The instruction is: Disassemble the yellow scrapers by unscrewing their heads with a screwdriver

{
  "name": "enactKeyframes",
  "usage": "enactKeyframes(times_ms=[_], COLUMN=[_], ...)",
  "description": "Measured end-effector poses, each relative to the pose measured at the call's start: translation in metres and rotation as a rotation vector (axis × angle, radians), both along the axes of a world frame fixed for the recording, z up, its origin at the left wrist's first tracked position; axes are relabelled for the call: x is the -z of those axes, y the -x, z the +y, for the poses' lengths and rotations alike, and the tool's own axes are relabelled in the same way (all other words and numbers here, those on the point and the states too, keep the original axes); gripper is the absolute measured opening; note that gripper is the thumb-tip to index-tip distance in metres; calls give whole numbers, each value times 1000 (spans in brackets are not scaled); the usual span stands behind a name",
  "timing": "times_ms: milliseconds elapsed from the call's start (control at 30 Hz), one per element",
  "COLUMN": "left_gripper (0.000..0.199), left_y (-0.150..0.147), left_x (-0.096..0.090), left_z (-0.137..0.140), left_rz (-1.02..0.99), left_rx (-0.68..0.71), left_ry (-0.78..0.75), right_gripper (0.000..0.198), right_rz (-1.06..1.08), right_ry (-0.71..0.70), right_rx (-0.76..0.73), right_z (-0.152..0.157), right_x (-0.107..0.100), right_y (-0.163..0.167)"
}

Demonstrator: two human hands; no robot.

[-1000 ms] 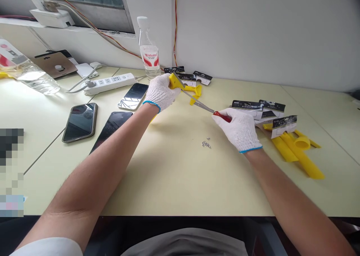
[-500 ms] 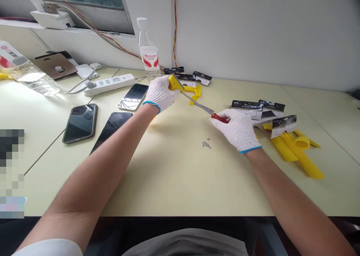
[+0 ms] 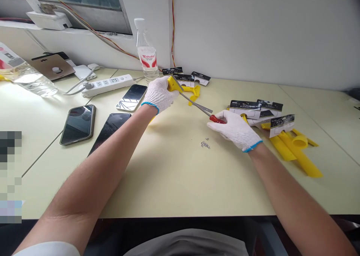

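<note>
My left hand (image 3: 159,93), in a white knit glove, is closed around a yellow scraper (image 3: 172,83) with a grey metal edge, held above the table. My right hand (image 3: 234,128), gloved likewise, grips the red handle of a screwdriver (image 3: 217,119). Its thin shaft slants up and left to the scraper; the exact contact at the tip is too small to make out. Beside the shaft shows a flat grey metal piece (image 3: 207,109); what holds it I cannot tell. Several small screws (image 3: 205,144) lie on the table below and left of my right hand.
Yellow scraper parts (image 3: 299,151) and black-and-white cards (image 3: 246,109) lie at right. More cards (image 3: 184,79) and a yellow scraper (image 3: 194,92) sit at the back. A water bottle (image 3: 148,57), a power strip (image 3: 108,84) and phones (image 3: 78,125) occupy the left.
My right hand has turned slightly with the screwdriver, and its shaft now shows apart from the flat metal piece. My left hand stays nearly still; the view has shifted a little.
</note>
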State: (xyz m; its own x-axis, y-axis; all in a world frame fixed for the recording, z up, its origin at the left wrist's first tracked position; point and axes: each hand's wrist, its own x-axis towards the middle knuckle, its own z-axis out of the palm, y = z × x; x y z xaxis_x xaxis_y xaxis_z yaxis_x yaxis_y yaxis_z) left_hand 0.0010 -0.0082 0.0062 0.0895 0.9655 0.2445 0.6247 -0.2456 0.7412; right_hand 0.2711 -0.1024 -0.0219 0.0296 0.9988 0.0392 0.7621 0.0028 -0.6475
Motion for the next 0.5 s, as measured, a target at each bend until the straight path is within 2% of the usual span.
enactKeyframes(times_ms=[100, 167, 267, 400, 500], left_gripper=[13, 14, 18, 15, 12], left_y=[1, 1, 1, 1, 1], left_x=[0, 0, -1, 0, 2], left_z=[1, 2, 2, 1, 2], left_rz=[-18, -20, 3, 6, 7], left_rx=[-25, -26, -23, -21, -17], left_ry=[26, 27, 29, 10, -8], right_gripper=[23, 24, 26, 29, 44], right_rz=[-127, -228, -357, -382, -222], right_ry=[-184, -299, -385, -324, -141], right_rx=[53, 35, 0, -11, -10], right_z=[3, 5, 4, 0, -4], right_x=[8, 12, 11, 3, -6], right_y=[-2, -3, 0, 7, 10])
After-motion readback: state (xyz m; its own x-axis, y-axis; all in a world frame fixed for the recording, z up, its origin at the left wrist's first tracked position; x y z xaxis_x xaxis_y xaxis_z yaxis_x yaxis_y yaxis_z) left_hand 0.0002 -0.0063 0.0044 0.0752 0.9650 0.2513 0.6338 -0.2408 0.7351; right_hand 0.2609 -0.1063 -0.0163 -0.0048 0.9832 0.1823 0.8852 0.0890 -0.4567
